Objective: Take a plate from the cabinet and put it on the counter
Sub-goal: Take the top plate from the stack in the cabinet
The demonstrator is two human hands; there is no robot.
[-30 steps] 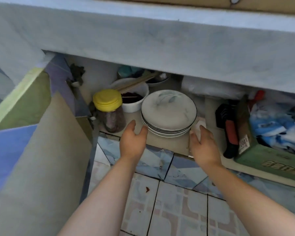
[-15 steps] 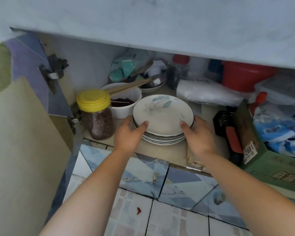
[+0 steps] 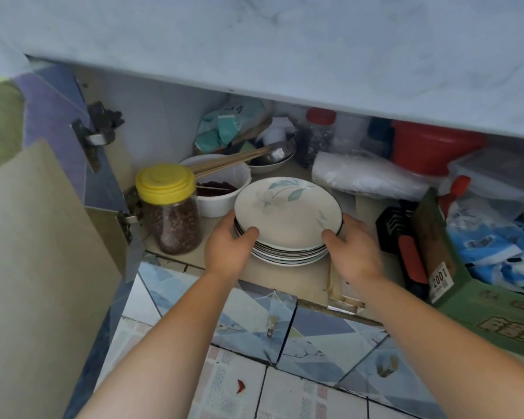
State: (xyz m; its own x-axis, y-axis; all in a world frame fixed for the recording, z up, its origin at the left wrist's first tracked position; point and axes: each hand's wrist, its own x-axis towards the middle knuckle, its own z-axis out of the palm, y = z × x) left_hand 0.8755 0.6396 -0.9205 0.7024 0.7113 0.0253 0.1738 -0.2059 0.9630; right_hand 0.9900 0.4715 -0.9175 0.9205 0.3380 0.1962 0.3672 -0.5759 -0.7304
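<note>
A stack of several white plates sits on the cabinet shelf [image 3: 297, 275] under the pale stone counter [image 3: 285, 49]. The top plate [image 3: 288, 213], with a blue-green leaf pattern, is tilted up at its near edge. My left hand [image 3: 227, 247] grips its left rim, thumb on top. My right hand [image 3: 353, 244] grips its right rim the same way. The plates below [image 3: 288, 257] stay flat on the shelf.
A jar with a yellow lid [image 3: 170, 207] stands left of the plates, a white bowl with chopsticks [image 3: 221, 186] behind. The open cabinet door [image 3: 43, 237] is at left. A green box [image 3: 466, 285] and a black-red tool [image 3: 403, 243] lie right. Tiled floor below.
Both hands moved from in front of the stack onto the top plate's rim and closed on it. Its near edge has lifted off the stack. My head has come closer.
</note>
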